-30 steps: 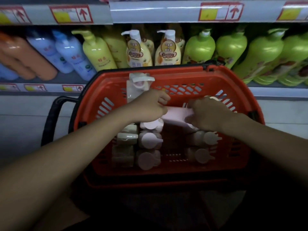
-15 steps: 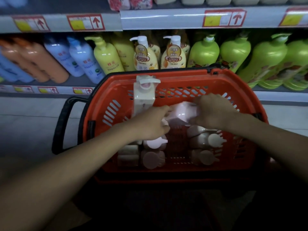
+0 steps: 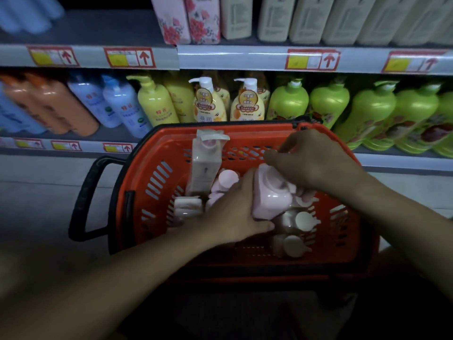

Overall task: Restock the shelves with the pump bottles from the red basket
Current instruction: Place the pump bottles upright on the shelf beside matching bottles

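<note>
Dim store aisle, stocked shelves (image 3: pixel 245 58) behind a red basket (image 3: pixel 157 182). Left hand (image 3: pixel 235 212) grips a pink pump bottle (image 3: pixel 269 197) from below, over the basket's other bottles. Right hand (image 3: pixel 316 160) curls around its top.

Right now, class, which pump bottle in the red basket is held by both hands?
The pink bottle at the basket's middle: the left hand grips its lower side, the right hand its top. The other bottles stand untouched.
</note>
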`<state>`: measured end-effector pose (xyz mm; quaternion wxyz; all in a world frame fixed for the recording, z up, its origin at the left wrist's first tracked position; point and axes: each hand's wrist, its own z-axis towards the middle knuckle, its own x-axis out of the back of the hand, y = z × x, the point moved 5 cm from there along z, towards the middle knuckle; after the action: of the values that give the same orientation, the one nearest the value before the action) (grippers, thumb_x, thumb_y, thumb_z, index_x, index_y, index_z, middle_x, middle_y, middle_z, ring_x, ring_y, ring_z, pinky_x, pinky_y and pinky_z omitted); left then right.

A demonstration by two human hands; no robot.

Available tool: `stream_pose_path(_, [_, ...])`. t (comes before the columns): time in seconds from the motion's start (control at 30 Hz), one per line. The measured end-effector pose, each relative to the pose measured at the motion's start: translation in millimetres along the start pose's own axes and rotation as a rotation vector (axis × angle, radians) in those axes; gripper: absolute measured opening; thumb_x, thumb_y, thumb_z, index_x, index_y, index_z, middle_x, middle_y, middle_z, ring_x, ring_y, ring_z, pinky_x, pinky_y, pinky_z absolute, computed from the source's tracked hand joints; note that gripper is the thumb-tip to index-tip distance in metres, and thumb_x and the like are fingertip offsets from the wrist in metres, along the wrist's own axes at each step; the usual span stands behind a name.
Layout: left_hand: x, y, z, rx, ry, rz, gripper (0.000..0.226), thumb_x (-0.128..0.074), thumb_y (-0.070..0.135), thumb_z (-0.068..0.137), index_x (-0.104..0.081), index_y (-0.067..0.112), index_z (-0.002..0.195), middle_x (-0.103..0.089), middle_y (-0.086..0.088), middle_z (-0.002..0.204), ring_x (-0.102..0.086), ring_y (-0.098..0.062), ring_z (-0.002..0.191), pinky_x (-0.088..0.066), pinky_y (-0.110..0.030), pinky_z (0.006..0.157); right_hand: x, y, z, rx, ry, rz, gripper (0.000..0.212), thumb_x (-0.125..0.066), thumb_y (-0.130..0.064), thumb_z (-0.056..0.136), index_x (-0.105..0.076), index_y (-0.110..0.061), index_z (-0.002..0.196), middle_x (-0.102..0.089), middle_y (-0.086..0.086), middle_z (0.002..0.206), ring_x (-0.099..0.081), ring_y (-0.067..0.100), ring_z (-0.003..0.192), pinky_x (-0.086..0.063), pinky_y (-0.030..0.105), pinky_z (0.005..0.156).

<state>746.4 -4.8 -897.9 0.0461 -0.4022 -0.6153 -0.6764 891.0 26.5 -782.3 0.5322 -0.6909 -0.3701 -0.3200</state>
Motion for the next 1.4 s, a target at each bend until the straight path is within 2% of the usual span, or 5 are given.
stream_pose_path(0.3, [37.9,4.3,29.2,0.257,0.354,-0.454,0.084,-0.089,0.043,0.042,-0.052,0.036,0.117,-0.07,0.02,0.103,-0.066,0.011,0.093,-0.054,-0.011,0.067,18.5,-10.8,10.0,0.181,-0.062,0.391,0.046,-0.053,-0.073,0.09,-0.065,-0.031,0.106,-0.067,-0.006,0.062,-0.057,0.001,0.048,-0.041,0.029,0.06])
stream_pose_path(0.43, [77.9,23.4,37.6,0.292,0.406,-0.918,0.084,-0.082,0.022,0.051,-0.057,0.01,0.131,-0.074,-0.016,0.114,-0.074,-0.03,0.1,-0.063,-0.047,0.079,2.9,5.5,18.7,0.139,-0.172,0.499,0.079,-0.071,-0.07,0.077,-0.045,-0.036,0.144,-0.071,-0.009,0.106,-0.069,0.003,0.09,-0.055,0.029,0.074])
stream_pose_path(0.63, [113.0,50.3,30.1,0.224,0.27,-1.343,0.042,-0.049,0.021,0.081,-0.067,0.007,0.117,-0.07,-0.019,0.113,-0.067,-0.034,0.106,-0.051,-0.051,0.105,-15.7,-4.0,9.3,0.195,-0.433,0.855,0.054,-0.089,-0.029,0.077,-0.068,-0.032,0.127,-0.075,-0.003,0.121,-0.075,0.023,0.105,-0.065,0.045,0.064])
stream_pose_path(0.73, [114.2,55.0,25.6,0.239,0.247,-1.281,0.043,-0.047,0.022,0.086,-0.066,0.009,0.123,-0.071,-0.016,0.119,-0.068,-0.033,0.11,-0.053,-0.048,0.104,-19.5,-6.8,2.6,0.171,-0.411,1.082,0.055,-0.087,-0.014,0.074,-0.069,-0.02,0.126,-0.077,0.006,0.118,-0.077,0.027,0.098,-0.06,0.025,0.054])
stream_pose_path(1.4, [162.1,256.1,-3.6,-0.155,0.438,-0.669,0.048,-0.086,0.03,0.072,-0.069,0.032,0.116,-0.079,0.005,0.109,-0.074,-0.017,0.105,-0.061,-0.03,0.084,171.3,-20.4,-80.8,0.483,0.1,1.367,0.058,-0.074,-0.011,0.081,-0.056,-0.004,0.136,-0.07,0.015,0.13,-0.067,0.033,0.121,-0.055,0.047,0.103])
